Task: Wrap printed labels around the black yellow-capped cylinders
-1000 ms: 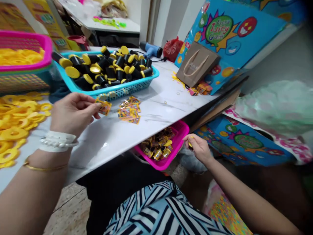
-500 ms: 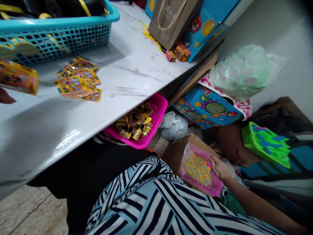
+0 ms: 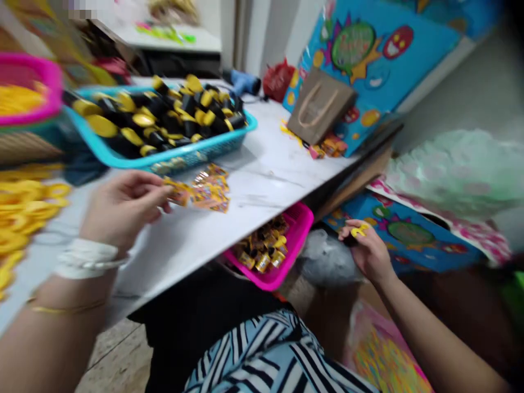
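Note:
My left hand (image 3: 133,202) is over the white table, thumb and fingers pinched on a yellow printed label (image 3: 179,193). Just beyond it lies a loose pile of similar labels (image 3: 210,191). My right hand (image 3: 370,251) is off the table's edge, fingers curled round a small black and yellow piece (image 3: 358,231); blur and the fingers hide part of it. Below that hand, a pink-edged bag of small colourful bits (image 3: 385,357) is partly covered by my forearm. A pink basket (image 3: 301,245) under the table edge holds several small yellow-wrapped containers (image 3: 264,254).
A turquoise basket (image 3: 180,161) full of black and yellow pieces stands on the table (image 3: 262,191). Yellow rings (image 3: 28,218) lie at the left, near another pink basket (image 3: 53,87). At the back are a brown paper bag (image 3: 323,106) and a blue box (image 3: 393,82).
My right hand has risen from the bag of colourful bits and now holds a black and yellow piece. My left hand has come further into view with the label. The view has shifted.

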`<move>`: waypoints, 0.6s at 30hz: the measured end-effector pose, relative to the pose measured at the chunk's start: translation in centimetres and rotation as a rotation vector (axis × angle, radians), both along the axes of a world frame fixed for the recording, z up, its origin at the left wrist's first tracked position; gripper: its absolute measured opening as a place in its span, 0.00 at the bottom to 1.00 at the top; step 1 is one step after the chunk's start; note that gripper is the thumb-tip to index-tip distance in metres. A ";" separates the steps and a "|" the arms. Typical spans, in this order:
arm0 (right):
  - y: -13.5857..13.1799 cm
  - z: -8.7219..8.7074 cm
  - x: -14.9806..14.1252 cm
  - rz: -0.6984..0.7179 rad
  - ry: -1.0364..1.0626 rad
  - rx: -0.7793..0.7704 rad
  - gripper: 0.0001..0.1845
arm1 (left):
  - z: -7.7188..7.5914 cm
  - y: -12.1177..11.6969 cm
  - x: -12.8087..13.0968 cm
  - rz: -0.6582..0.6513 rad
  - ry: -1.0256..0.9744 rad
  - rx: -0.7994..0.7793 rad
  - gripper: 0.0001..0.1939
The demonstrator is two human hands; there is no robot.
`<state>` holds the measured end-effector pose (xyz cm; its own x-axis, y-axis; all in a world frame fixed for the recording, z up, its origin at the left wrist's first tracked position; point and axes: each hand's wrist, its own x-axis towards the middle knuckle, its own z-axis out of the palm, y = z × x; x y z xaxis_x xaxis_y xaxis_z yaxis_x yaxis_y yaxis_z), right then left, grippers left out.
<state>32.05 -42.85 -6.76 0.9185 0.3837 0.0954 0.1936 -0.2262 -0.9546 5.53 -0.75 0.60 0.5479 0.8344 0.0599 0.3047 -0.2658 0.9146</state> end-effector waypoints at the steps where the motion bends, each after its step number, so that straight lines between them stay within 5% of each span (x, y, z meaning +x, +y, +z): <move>1: 3.7 1.7 -0.1 0.134 -0.001 0.051 0.22 | 0.4 -0.5 0.2 -0.062 -0.089 -0.119 0.15; 5: 16.4 7.0 -2.9 0.690 -0.072 0.160 0.21 | 0.9 -0.5 0.0 -0.094 -0.208 -0.334 0.16; 9: 25.1 7.5 -7.1 1.059 -0.266 0.148 0.20 | 0.3 0.6 -0.6 -0.086 -0.240 -0.326 0.10; 13: 28.9 5.3 -10.2 1.179 -0.604 0.050 0.20 | -0.3 1.2 -0.8 -0.056 -0.249 -0.292 0.06; 18: 28.1 3.7 -12.6 1.088 -1.183 -0.071 0.24 | -0.3 0.4 -0.6 -0.055 -0.239 -0.204 0.05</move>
<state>19.41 -14.70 -3.10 -0.3530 0.8073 0.4729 0.8692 0.4700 -0.1536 4.89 -0.32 0.34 0.5831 0.8120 0.0271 0.0649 -0.0798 0.9947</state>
